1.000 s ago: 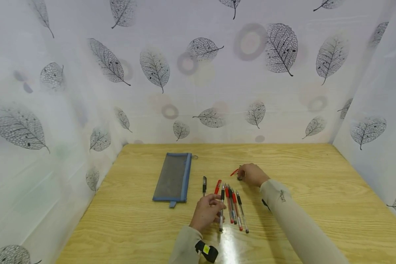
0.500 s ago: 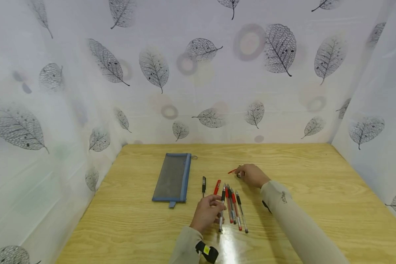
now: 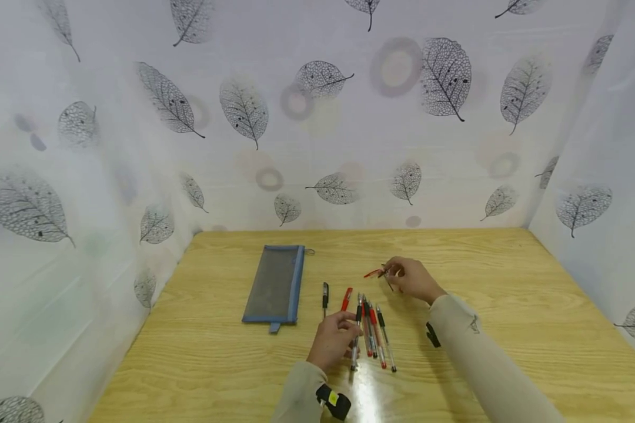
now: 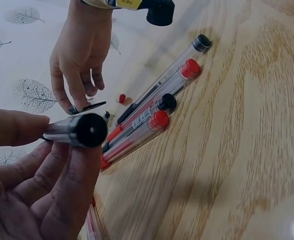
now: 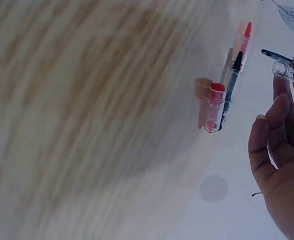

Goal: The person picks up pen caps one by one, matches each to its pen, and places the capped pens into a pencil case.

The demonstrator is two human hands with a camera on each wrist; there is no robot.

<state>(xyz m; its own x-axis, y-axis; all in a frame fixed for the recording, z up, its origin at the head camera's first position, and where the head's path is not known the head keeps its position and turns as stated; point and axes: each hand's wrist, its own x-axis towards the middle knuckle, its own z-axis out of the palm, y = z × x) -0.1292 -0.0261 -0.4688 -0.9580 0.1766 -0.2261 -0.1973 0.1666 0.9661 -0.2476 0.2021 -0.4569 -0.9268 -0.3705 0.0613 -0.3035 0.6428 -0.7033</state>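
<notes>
Left hand (image 3: 330, 341): pinches one pen (image 3: 358, 314), tip pointing away from the body.
Right hand (image 3: 413, 279): pinches a clear cap (image 5: 283, 69) with a black clip, beyond the pens.
Pen row (image 3: 374, 332): two black, two red, just right of the held pen.
Loose caps (image 5: 215, 106): red and black, near the right hand.
Pouch (image 3: 272, 288): flat on the table (image 3: 190, 364), left of the pens.

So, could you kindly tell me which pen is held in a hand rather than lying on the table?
It is the black-ended pen pinched in the left hand; the other pens, red and black, lie on the table.
</notes>
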